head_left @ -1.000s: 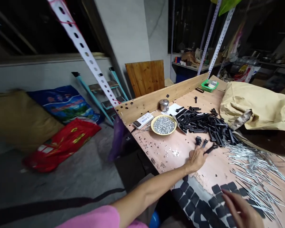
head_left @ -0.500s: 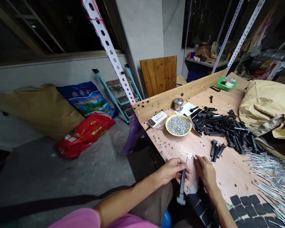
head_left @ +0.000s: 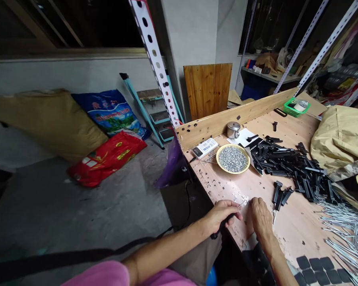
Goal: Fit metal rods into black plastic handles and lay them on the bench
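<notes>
My left hand (head_left: 222, 213) is closed round a black plastic handle (head_left: 220, 227) with a thin metal pin (head_left: 240, 204) at its tip, held at the front edge of the wooden table (head_left: 256, 182). My right hand (head_left: 261, 216) lies just to its right, fingers curled and pinching at the small silver nuts (head_left: 241, 197) scattered by the pin's tip. What it pinches is too small to make out. Three loose black handles (head_left: 279, 194) lie just beyond my right hand.
A yellow bowl of silver nuts (head_left: 233, 159), a white scale (head_left: 205, 147) and a metal cup (head_left: 233, 129) stand at the far left. A pile of black handles (head_left: 292, 163) lies mid-table, metal pins (head_left: 346, 226) at the right, black pads (head_left: 319, 266) at the front, a tan sack (head_left: 343, 135) behind.
My left hand came back from the black handles with one in its grip. My right hand moved up to meet it by the loose nuts. The handle has tilted from upright to slanting.
</notes>
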